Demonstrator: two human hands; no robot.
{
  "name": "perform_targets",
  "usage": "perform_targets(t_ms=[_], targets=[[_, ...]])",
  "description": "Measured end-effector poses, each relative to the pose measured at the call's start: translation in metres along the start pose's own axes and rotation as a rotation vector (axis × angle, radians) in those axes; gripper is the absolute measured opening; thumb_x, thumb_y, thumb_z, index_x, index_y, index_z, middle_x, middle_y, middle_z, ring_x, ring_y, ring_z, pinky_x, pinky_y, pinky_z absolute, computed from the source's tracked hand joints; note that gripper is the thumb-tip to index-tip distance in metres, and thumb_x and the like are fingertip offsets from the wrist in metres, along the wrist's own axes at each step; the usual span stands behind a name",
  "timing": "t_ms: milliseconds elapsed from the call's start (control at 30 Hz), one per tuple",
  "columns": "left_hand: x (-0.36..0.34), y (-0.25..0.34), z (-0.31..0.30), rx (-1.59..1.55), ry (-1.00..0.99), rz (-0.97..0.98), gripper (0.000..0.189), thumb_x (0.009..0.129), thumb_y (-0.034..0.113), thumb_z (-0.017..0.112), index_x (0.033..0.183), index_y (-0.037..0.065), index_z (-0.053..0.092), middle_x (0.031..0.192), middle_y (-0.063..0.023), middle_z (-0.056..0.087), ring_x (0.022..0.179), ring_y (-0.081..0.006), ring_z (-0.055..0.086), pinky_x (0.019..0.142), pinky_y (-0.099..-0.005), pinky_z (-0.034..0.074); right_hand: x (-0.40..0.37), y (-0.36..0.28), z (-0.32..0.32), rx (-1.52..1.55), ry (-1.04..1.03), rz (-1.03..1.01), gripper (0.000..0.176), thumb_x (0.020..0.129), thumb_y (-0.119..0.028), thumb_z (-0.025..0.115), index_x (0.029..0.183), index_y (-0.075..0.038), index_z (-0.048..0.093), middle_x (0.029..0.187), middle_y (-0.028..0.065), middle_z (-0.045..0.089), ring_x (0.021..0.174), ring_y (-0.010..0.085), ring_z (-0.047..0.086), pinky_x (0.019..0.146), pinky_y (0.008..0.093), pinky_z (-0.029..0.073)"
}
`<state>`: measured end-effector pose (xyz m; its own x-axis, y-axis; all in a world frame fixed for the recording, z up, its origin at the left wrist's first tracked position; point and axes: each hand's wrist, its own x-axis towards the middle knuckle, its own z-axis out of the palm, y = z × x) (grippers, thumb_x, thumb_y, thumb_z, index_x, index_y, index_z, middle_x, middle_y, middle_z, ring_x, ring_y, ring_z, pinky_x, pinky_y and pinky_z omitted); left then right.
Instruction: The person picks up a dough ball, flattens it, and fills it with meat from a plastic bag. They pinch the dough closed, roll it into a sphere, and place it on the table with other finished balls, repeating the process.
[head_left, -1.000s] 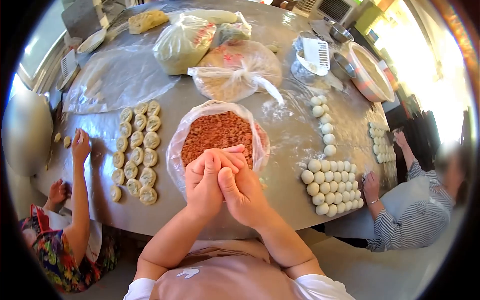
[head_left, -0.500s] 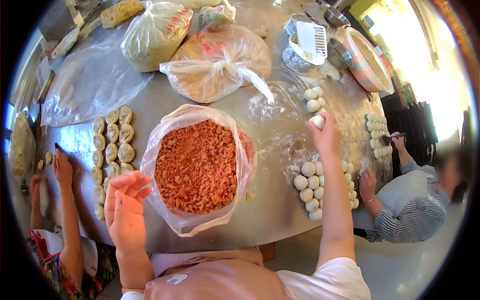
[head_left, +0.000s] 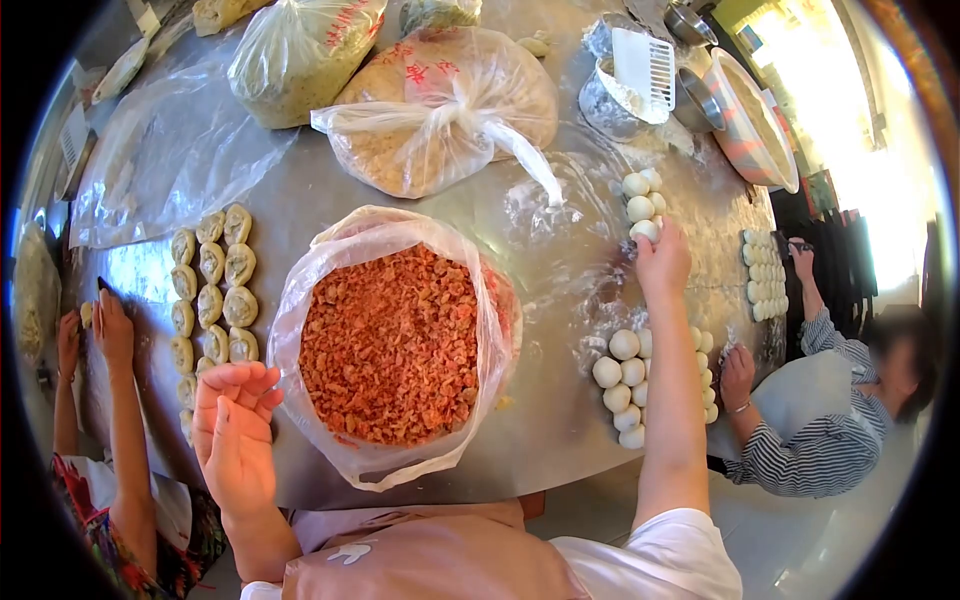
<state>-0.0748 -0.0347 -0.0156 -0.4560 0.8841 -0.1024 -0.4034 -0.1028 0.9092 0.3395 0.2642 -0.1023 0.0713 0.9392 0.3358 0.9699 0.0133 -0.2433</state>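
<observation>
My right hand (head_left: pixel 665 260) reaches across the table with its fingers around a white dough ball (head_left: pixel 644 231), at the near end of a short double row of dough balls (head_left: pixel 639 208). Below it, partly hidden by my forearm, lies a larger group of dough balls (head_left: pixel 624 345). My left hand (head_left: pixel 237 430) is raised with the palm turned inward, fingers loosely bent and apart, holding nothing. It is beside the left edge of an open plastic bag (head_left: pixel 375 475) full of reddish crumbly filling (head_left: pixel 390 345).
Rows of coiled dough pieces (head_left: pixel 239 264) lie left. Tied bags of dough-like contents (head_left: pixel 450 110), a flour container (head_left: pixel 615 110) and a large basin (head_left: pixel 745 120) stand at the back. Co-workers' hands (head_left: pixel 115 330) are left, and a person in striped sleeves (head_left: pixel 810 440) works right beside more dough balls.
My right hand has brought its dough ball closer to the short double row. My left hand has shifted slightly left and down. The left co-worker's two hands have come closer together.
</observation>
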Motion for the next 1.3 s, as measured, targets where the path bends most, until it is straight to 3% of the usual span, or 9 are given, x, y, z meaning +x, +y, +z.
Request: perform_targets(t_ms=[400,433,500,633,833,1000,1100,1200,1300], targets=[[-0.037,0.01,-0.053,0.191,0.273,0.104,0.02,0.098,0.018,0.05,0.108,0.003,0.059,0.104,-0.006,0.063,0.098,-0.014,0.059,0.085,-0.0281,0.046,-0.012,0.039,-0.003,-0.079,0.079,-0.317,0.04,0.086,-0.017,0.062,0.123,-0.001,0.055,0.113,0.0207,0.062,0.104,0.0339,0.062,0.088,0.0423,0.048],[-0.043,0.014,-0.064,0.4,0.402,0.117,0.019,0.097,0.016,0.051,0.107,0.002,0.06,0.101,-0.0035,0.062,0.094,-0.0095,0.057,0.084,-0.025,0.045,-0.024,-0.004,-0.035,0.168,-0.128,-0.058,0.044,0.087,-0.019,0.063,0.125,0.0,0.054,0.114,0.0194,0.063,0.101,0.0294,0.064,0.085,0.0377,0.051],[-0.05,0.005,-0.11,0.538,0.569,0.245,0.018,0.094,0.011,0.056,0.109,0.001,0.058,0.102,-0.0022,0.06,0.092,-0.0078,0.054,0.082,-0.0236,0.043,-0.035,-0.024,-0.048,0.285,-0.114,-0.134,0.04,0.09,-0.018,0.063,0.126,-0.002,0.054,0.113,0.0148,0.064,0.094,0.0208,0.065,0.082,0.0317,0.052],[-0.064,-0.012,-0.168,1.148,0.827,0.266,0.034,0.092,0.02,0.059,0.118,-0.001,0.055,0.121,-0.0146,0.053,0.112,-0.0248,0.05,0.095,-0.0354,0.04,-0.085,-0.131,-0.106,0.559,-0.293,-0.263,0.031,0.089,-0.014,0.064,0.118,-0.003,0.059,0.111,0.0112,0.066,0.093,0.0171,0.064,0.082,0.0293,0.052],[-0.057,-0.05,-0.196,1.526,0.78,0.064,0.04,0.087,0.025,0.063,0.12,0.003,0.055,0.127,-0.0174,0.05,0.12,-0.0359,0.042,0.103,-0.0432,0.032,-0.141,-0.255,-0.131,0.494,-0.579,-0.821,0.04,0.079,-0.02,0.072,0.113,-0.002,0.062,0.119,0.0167,0.061,0.101,0.0317,0.062,0.088,0.0348,0.05],[-0.063,-0.047,-0.183,1.314,0.58,0.185,0.036,0.08,0.011,0.07,0.112,0.004,0.056,0.101,-0.0166,0.061,0.099,-0.0338,0.056,0.087,-0.0416,0.043,-0.167,-0.284,-0.06,0.178,-0.293,-0.98,0.057,0.086,-0.042,0.059,0.115,0.006,0.054,0.124,0.0267,0.051,0.116,0.0439,0.046,0.1,0.0491,0.039],[-0.069,-0.059,-0.18,1.199,0.559,0.337,0.035,0.078,0.005,0.072,0.109,0.004,0.055,0.09,-0.0131,0.059,0.078,-0.0287,0.057,0.07,-0.0354,0.047,-0.181,-0.289,-0.068,0.283,-0.558,-0.953,0.06,0.085,-0.04,0.061,0.122,0.006,0.049,0.119,0.0203,0.055,0.112,0.0372,0.051,0.096,0.0463,0.042],[-0.069,-0.043,-0.168,0.946,0.636,0.198,0.031,0.083,0.005,0.07,0.11,0.004,0.055,0.086,-0.0041,0.057,0.07,-0.0135,0.053,0.062,-0.0261,0.044,-0.165,-0.279,-0.086,0.173,-0.746,-0.864,0.046,0.084,-0.034,0.064,0.117,-0.003,0.058,0.115,0.016,0.057,0.111,0.0355,0.051,0.094,0.0433,0.045],[-0.062,-0.015,-0.16,0.09,0.483,-0.073,0.03,0.09,0.01,0.063,0.118,0.002,0.054,0.09,0.0008,0.058,0.073,-0.0054,0.053,0.065,-0.0189,0.044,-0.151,-0.272,-0.101,0.08,-0.813,-0.837,0.032,0.083,-0.025,0.065,0.108,-0.005,0.064,0.116,0.015,0.057,0.111,0.0333,0.053,0.091,0.0424,0.047]])
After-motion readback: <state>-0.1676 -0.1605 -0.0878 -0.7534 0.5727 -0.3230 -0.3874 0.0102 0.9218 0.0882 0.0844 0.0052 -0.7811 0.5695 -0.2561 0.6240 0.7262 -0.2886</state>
